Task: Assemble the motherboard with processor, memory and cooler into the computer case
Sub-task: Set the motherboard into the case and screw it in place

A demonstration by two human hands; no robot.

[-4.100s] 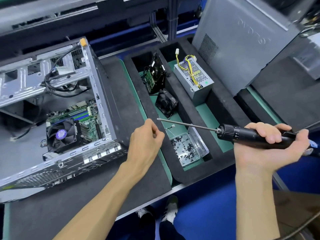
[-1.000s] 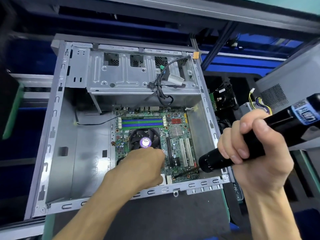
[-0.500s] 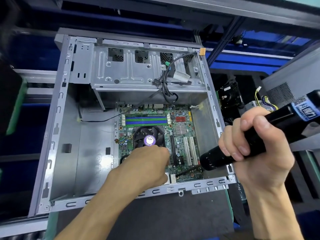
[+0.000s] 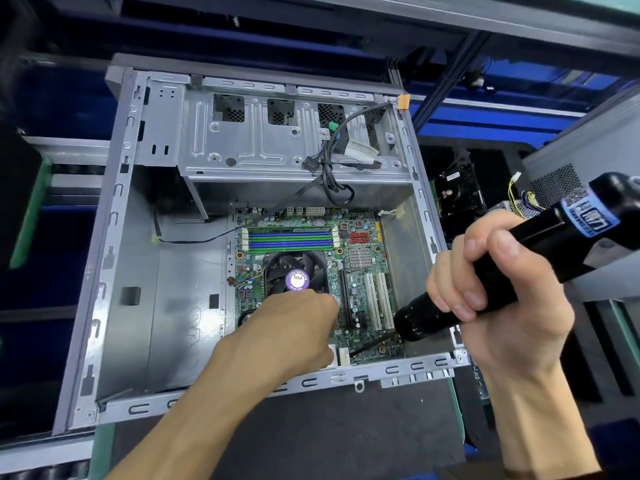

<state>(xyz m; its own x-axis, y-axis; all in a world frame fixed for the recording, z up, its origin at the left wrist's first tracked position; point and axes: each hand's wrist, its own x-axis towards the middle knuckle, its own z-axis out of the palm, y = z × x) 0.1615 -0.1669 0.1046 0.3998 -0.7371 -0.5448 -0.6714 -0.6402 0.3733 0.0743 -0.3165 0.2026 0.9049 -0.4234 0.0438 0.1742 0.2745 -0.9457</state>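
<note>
The open grey computer case [image 4: 114, 237] lies on its side. The green motherboard [image 4: 363, 237] sits in its lower right part, carrying the cooler fan [image 4: 296, 271] with a purple label and the blue and green memory slots [image 4: 289, 239]. My left hand [image 4: 291, 330] rests on the board just below the cooler with its fingers curled down. Anything between the fingers is hidden. My right hand [image 4: 491, 306] grips a black electric screwdriver [image 4: 554, 233]. Its thin bit [image 4: 374, 342] slants down-left to the board's near edge, with the tip beside my left thumb.
A black cable bundle [image 4: 329, 174] hangs from the drive cage [image 4: 259, 140] over the board's far edge. Right of the case a foam tray holds a hard drive [image 4: 457, 192] and a power supply with yellow wires [image 4: 523, 202]. A grey side panel [image 4: 581, 150] stands behind. A dark mat [image 4: 346, 427] lies in front.
Four seconds ago both hands were over the parts tray; now they are inside the case over the board. In the last second the hands barely moved.
</note>
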